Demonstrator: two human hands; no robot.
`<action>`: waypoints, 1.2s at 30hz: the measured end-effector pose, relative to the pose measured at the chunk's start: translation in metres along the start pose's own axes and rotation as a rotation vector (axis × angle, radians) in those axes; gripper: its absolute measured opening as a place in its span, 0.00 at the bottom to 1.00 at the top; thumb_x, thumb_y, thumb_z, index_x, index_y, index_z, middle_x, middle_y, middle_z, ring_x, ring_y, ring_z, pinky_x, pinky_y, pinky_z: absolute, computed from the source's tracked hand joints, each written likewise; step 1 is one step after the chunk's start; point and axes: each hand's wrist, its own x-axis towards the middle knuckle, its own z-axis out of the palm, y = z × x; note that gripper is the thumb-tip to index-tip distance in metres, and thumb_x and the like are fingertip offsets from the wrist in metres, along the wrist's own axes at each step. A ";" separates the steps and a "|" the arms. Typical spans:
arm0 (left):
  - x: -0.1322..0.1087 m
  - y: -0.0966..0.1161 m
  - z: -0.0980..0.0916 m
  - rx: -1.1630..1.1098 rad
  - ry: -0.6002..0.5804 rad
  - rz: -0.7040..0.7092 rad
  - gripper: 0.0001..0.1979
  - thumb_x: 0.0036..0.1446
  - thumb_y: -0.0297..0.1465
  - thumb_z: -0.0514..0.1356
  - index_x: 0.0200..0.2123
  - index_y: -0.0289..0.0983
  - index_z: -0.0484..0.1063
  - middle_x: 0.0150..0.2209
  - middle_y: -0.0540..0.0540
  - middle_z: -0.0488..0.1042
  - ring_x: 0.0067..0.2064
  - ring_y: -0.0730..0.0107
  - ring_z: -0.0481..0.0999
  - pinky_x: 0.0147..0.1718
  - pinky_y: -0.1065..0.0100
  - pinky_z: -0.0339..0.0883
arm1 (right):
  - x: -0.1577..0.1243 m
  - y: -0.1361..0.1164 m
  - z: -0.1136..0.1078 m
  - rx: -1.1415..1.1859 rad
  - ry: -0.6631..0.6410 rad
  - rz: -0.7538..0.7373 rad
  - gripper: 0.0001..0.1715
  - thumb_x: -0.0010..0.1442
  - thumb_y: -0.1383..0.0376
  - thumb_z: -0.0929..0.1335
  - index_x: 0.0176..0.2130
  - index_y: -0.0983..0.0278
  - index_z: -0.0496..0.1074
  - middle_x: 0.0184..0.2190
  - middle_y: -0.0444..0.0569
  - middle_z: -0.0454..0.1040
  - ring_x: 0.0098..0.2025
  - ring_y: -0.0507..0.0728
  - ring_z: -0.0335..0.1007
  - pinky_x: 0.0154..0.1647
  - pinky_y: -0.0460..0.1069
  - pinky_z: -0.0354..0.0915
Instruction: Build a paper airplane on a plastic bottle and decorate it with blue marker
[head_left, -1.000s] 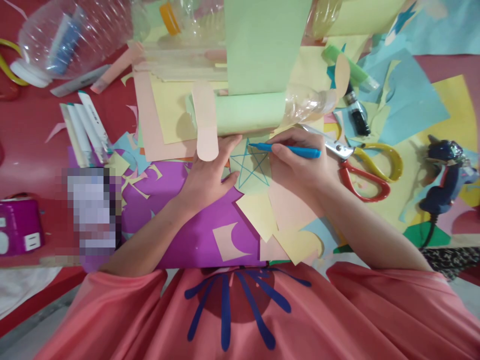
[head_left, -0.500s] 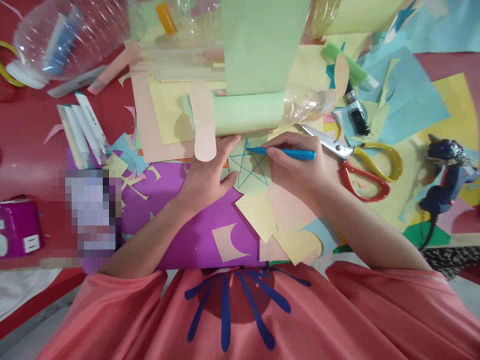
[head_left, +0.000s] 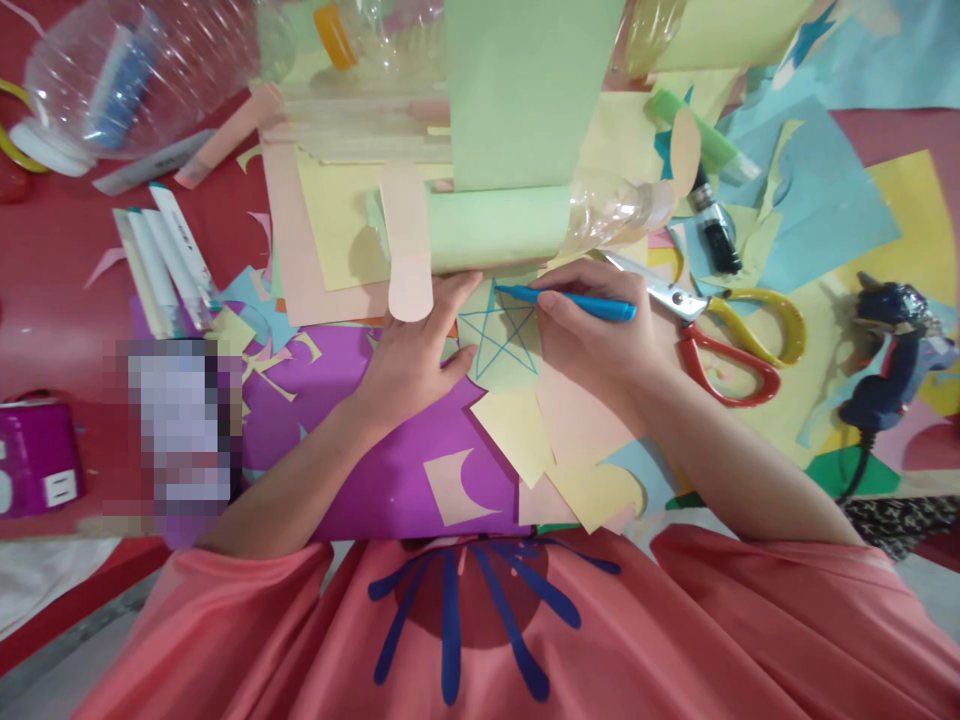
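My right hand [head_left: 600, 325] grips a blue marker [head_left: 585, 301], its tip near the top point of a five-pointed star outlined in blue on a small pale green paper [head_left: 495, 362]. My left hand [head_left: 420, 345] lies with spread fingers at that paper's left edge, the thumb and a fingertip next to the star. Just beyond both hands rests a clear plastic bottle [head_left: 600, 212] wrapped in light green paper [head_left: 495, 222]. A pale rounded paper strip [head_left: 410, 245] sticks out from it and overlaps the back of my left hand. Scissors [head_left: 686, 303] with yellow and red handles lie open beside my right hand.
Purple paper [head_left: 360, 480] and cut scraps [head_left: 517, 430] cover the near table. Several white markers [head_left: 169, 265] and a large clear bottle [head_left: 165, 80] lie left. A dark blue glue gun [head_left: 889, 365] with a cord is at right, a black-capped marker [head_left: 716, 225] beyond the scissors.
The marker tip has shifted slightly away from me, toward the star's top point, and my right hand has moved a little to the right. My left hand stays in place.
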 end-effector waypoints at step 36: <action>0.000 0.000 0.000 -0.016 -0.016 -0.027 0.29 0.59 0.28 0.55 0.63 0.41 0.53 0.62 0.43 0.63 0.64 0.56 0.61 0.62 0.54 0.59 | -0.004 -0.005 -0.001 0.026 -0.086 0.037 0.04 0.54 0.63 0.71 0.29 0.61 0.75 0.26 0.43 0.77 0.28 0.51 0.72 0.27 0.47 0.67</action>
